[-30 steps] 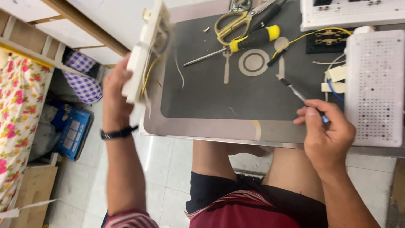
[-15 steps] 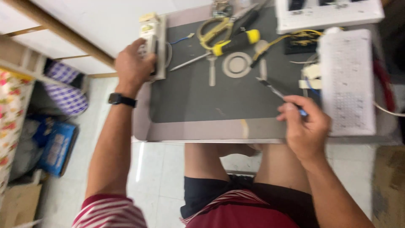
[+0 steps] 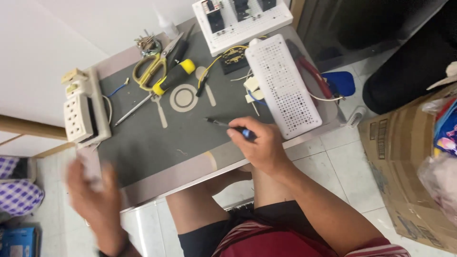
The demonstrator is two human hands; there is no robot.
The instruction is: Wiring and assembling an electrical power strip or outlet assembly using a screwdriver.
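My right hand [image 3: 259, 145] grips a small screwdriver with a blue handle [image 3: 228, 126], its metal tip pointing left over the grey mat [image 3: 157, 143]. A cream socket block [image 3: 81, 114] with several outlets and loose wires lies at the mat's left edge, nothing touching it. My left hand [image 3: 95, 195] is blurred near the table's front left edge, below the block, fingers apart and holding nothing I can make out.
Yellow-handled scissors [image 3: 150, 66], a black and yellow screwdriver [image 3: 173, 76] and a flat ring [image 3: 183, 98] lie at the back. A white perforated board [image 3: 283, 85] and a white panel with black parts [image 3: 243, 16] sit right. Cardboard boxes [image 3: 404, 152] stand on the floor.
My left hand has let go of the socket block, which now lies on the mat's left edge, and pulled back toward me. The view has turned; my right hand still holds the screwdriver.
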